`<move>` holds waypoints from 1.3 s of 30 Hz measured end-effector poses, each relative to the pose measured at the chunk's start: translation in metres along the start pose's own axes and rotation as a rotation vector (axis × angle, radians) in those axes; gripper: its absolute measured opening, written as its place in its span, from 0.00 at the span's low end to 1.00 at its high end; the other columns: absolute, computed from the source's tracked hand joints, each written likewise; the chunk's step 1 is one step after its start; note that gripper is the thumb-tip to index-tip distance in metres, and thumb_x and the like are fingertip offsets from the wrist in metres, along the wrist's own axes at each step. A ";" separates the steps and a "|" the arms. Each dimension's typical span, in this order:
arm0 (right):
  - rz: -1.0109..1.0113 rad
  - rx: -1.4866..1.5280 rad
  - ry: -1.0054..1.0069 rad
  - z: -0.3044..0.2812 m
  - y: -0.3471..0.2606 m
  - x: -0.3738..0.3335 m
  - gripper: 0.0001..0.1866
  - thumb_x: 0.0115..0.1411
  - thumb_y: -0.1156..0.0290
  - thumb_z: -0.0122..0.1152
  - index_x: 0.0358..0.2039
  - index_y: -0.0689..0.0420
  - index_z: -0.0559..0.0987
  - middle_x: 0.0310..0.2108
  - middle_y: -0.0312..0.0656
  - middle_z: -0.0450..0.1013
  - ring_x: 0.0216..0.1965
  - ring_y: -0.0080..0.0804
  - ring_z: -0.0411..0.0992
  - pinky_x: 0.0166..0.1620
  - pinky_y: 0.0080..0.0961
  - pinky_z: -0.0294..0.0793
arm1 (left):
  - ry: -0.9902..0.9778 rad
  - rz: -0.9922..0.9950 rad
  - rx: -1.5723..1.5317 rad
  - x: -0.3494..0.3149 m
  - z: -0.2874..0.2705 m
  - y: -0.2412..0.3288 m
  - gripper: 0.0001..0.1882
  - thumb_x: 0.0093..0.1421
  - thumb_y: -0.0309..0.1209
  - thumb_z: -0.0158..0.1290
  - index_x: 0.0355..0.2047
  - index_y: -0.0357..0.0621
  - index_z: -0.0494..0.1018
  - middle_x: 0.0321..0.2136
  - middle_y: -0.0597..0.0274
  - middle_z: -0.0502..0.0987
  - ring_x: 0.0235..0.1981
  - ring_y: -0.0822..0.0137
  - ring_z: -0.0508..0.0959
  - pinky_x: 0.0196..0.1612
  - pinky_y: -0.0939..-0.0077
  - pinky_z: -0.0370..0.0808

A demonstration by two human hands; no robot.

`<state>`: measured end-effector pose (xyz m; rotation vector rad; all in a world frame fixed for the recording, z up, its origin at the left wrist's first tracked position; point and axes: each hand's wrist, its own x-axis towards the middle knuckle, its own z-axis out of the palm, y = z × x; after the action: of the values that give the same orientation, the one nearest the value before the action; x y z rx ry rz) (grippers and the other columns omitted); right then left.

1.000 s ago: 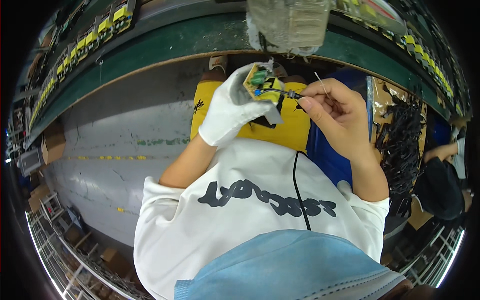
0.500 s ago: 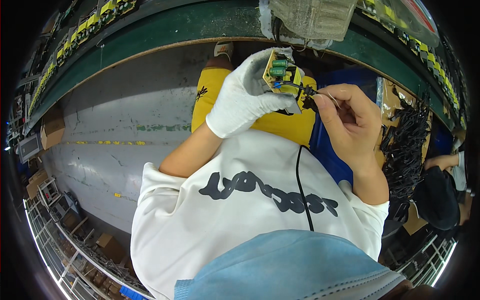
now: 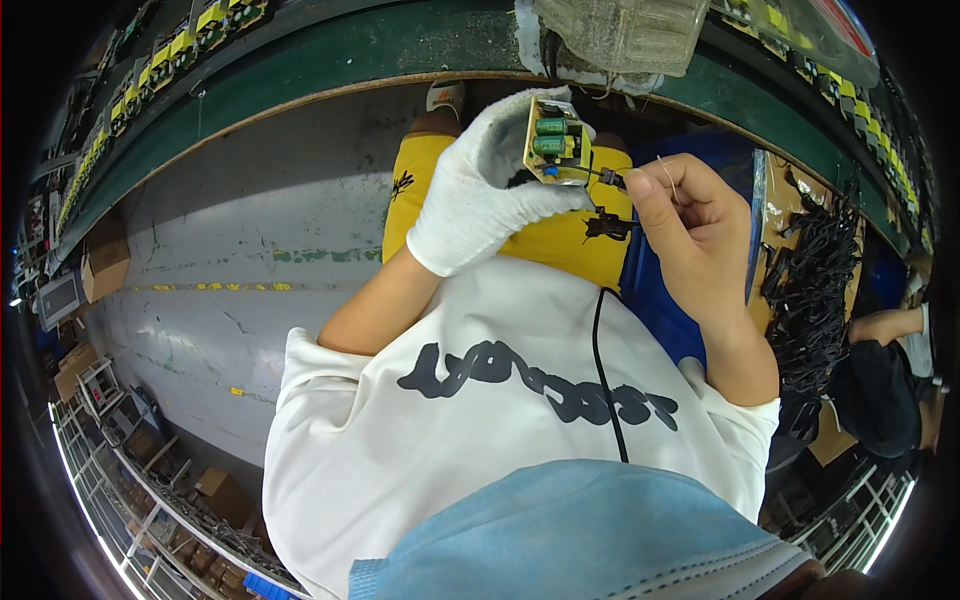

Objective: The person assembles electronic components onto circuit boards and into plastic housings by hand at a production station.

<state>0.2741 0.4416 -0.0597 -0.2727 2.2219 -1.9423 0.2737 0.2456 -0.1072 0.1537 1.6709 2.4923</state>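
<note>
My left hand (image 3: 475, 195), in a white glove, is wrapped round a small circuit board (image 3: 552, 143) with green cylindrical capacitors and a yellow-wrapped part. The board is tilted, its component side partly in view; the glove hides its lower left. Bare, my right hand (image 3: 695, 230) pinches a black cable (image 3: 610, 178) between thumb and fingertips, just right of the board. A thin black wire runs from the board to the cable's thicker collar. Under it hangs a dark bunched piece (image 3: 608, 226), too small to make out. A thin pale strand (image 3: 667, 178) sticks up by my right fingers.
A green bench (image 3: 340, 55) crosses ahead, with a clear plastic container (image 3: 625, 35) on it. Rows of similar boards (image 3: 150, 75) line both sides. Black cables (image 3: 815, 290) lie heaped on the right, beside a blue bin (image 3: 665, 300). Another person (image 3: 880, 390) sits far right.
The board has turned slightly and shifted up and left. My right fingers have drawn the cable a little away from it, and the dark bunched piece now hangs lower, more in view.
</note>
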 end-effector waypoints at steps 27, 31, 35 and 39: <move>-0.093 -0.126 0.096 0.005 -0.001 -0.001 0.07 0.60 0.73 0.64 0.29 0.63 0.77 0.18 0.26 0.68 0.19 0.06 0.56 0.21 0.08 0.53 | 0.110 0.170 0.263 0.002 -0.005 -0.011 0.39 0.44 0.19 0.69 0.57 0.38 0.65 0.47 0.59 0.75 0.47 0.71 0.75 0.52 0.75 0.74; -0.060 -0.125 0.054 0.003 0.002 0.000 0.06 0.60 0.74 0.64 0.30 0.63 0.77 0.19 0.27 0.70 0.20 0.07 0.60 0.22 0.08 0.55 | 0.114 0.079 0.226 0.002 -0.008 -0.011 0.37 0.44 0.20 0.68 0.56 0.38 0.66 0.45 0.60 0.76 0.44 0.72 0.76 0.49 0.76 0.75; 0.026 0.055 -0.050 0.003 0.008 0.007 0.06 0.61 0.74 0.63 0.33 0.63 0.77 0.22 0.30 0.72 0.23 0.10 0.66 0.26 0.09 0.60 | 0.042 -0.065 0.085 0.000 -0.014 -0.002 0.35 0.45 0.21 0.68 0.55 0.38 0.66 0.43 0.60 0.76 0.42 0.73 0.76 0.45 0.77 0.75; 0.150 0.248 -0.160 0.000 0.012 0.013 0.06 0.61 0.73 0.62 0.35 0.63 0.77 0.26 0.34 0.74 0.28 0.14 0.71 0.31 0.11 0.65 | -0.124 -0.177 -0.043 0.003 -0.021 0.001 0.32 0.48 0.25 0.66 0.53 0.37 0.67 0.40 0.58 0.77 0.40 0.72 0.77 0.42 0.79 0.74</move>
<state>0.2612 0.4397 -0.0721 -0.2101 1.8263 -2.0109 0.2675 0.2263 -0.1143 0.1453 1.5111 2.3362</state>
